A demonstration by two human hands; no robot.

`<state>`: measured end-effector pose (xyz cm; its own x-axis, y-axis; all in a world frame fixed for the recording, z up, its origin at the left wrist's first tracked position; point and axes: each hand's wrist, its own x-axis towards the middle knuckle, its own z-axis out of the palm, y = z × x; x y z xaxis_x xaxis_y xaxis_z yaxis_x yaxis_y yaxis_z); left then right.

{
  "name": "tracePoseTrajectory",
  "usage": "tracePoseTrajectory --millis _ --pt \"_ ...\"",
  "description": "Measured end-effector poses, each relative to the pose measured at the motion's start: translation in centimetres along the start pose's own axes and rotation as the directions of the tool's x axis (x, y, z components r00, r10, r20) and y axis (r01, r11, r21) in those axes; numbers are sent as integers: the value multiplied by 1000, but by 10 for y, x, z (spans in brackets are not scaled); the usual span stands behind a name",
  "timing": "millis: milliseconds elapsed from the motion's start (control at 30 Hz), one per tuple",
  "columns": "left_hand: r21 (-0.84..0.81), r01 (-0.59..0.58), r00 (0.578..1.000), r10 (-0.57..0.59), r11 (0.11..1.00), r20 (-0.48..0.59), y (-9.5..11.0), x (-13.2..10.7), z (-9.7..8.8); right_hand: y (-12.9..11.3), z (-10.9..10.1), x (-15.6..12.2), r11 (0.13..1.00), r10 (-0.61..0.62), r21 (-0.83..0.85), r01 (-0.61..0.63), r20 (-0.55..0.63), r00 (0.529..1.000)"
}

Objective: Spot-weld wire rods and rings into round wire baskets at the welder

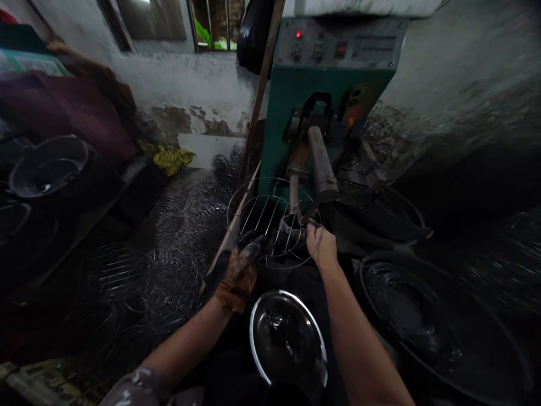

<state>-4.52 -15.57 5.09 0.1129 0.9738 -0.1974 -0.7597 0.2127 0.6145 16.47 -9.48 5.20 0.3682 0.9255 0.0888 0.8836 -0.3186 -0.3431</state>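
A round wire rack (265, 220) with parallel bars and a hoop rim is held tilted at the front of a green spot-welding machine (282, 90). My left hand (242, 269), in a worn orange and dark glove, grips the rack's near left edge. Bare, my right hand (322, 243) pinches the right side of the rim, close beside the lower electrode (295, 194). Above it, the machine's upper arm (323, 160) reaches forward and down. The exact contact between rack and electrode is too dark to tell. Below my hands lies a shiny-rimmed oval dish (252, 332) with small dark contents.
Heaps of wire racks (169, 282) cover the floor at left. A large dark basin (477, 316) with coiled wire or rings stands at right. A plank (228, 237) leans beside the machine. A clear tub (87, 152) and yellow bag (172, 160) lie farther left.
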Motion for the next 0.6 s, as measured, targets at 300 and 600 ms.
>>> tracePoseTrajectory --millis 300,600 --pt "18 10 996 -9 1000 -85 -2 7 9 -3 -2 15 1000 -3 -1 3 -24 1000" --pt "29 -16 998 18 999 -54 -7 11 2 -6 -6 16 999 8 -47 -9 -7 1000"
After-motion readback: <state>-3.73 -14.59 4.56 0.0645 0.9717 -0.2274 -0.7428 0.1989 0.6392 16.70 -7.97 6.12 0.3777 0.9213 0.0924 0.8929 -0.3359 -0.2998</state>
